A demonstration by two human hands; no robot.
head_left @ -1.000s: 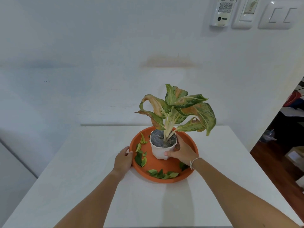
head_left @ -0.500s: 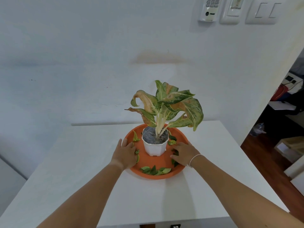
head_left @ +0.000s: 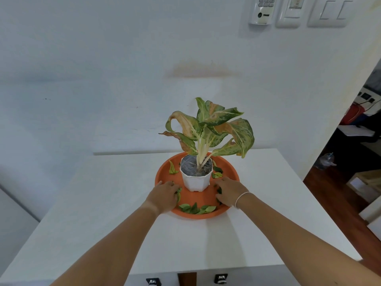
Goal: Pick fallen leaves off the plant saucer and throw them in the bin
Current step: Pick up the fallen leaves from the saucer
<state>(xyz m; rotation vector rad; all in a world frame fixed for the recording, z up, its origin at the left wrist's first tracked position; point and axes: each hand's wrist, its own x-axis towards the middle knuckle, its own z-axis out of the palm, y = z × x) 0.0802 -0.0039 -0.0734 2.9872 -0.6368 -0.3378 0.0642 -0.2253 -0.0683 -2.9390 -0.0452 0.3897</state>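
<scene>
I see both my left hand (head_left: pixel 165 195) and right hand (head_left: pixel 228 189) palm-down on fallen leaves (head_left: pixel 196 209) in the orange saucer (head_left: pixel 228 168), but I cannot tell whether either grips.

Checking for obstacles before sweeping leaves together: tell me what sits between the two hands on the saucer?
The head view shows the white pot standing between the left hand and right hand, on the orange saucer.
</scene>
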